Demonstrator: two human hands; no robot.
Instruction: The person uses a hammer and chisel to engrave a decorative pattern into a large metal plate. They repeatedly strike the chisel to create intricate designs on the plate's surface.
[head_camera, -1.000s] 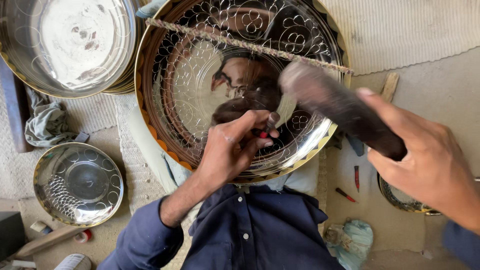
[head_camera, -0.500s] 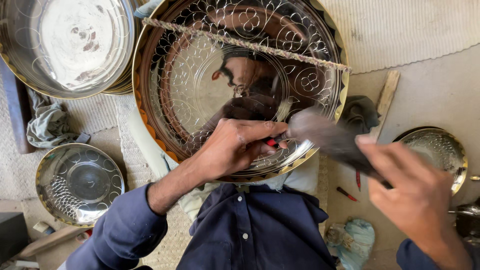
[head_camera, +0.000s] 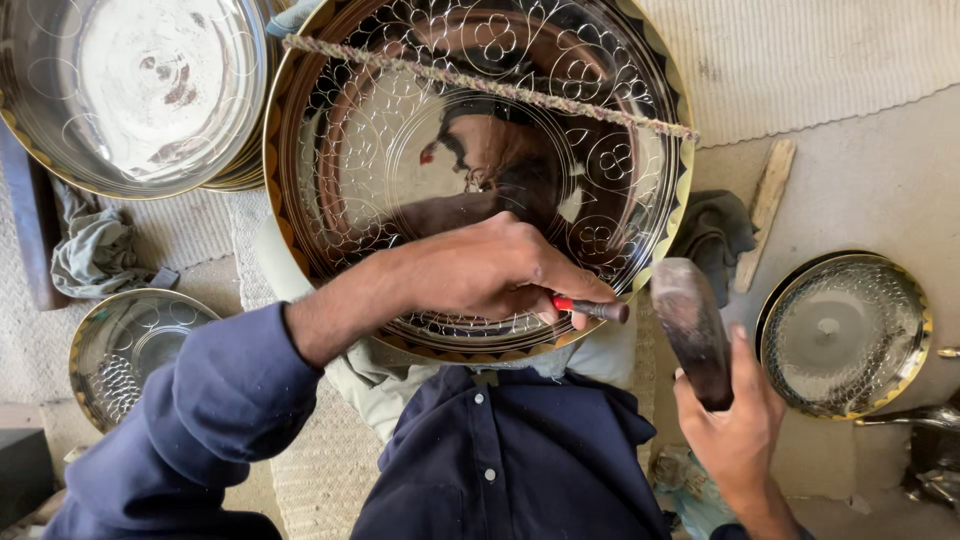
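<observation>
A large round engraved metal tray (head_camera: 400, 130) with a gold scalloped rim rests on my lap, and a braided cord (head_camera: 480, 82) is stretched across its upper part. My left hand (head_camera: 490, 275) lies over the tray's near rim, gripping a small chisel (head_camera: 592, 308) with a red band, its tip pointing right. My right hand (head_camera: 735, 430) holds a dark wooden mallet (head_camera: 690, 325) upright, its head just right of the chisel's end, close beside it.
A stack of plain shiny trays (head_camera: 130, 90) sits at upper left. A small engraved plate (head_camera: 125, 350) lies at lower left, another round plate (head_camera: 845, 335) at right. A wooden stick (head_camera: 765, 210), a dark cloth (head_camera: 715, 235) and a grey rag (head_camera: 95, 250) lie on the mat.
The mallet has swung down and to the right, from over the tray to beside the chisel's end. My left hand stays on the chisel at the rim.
</observation>
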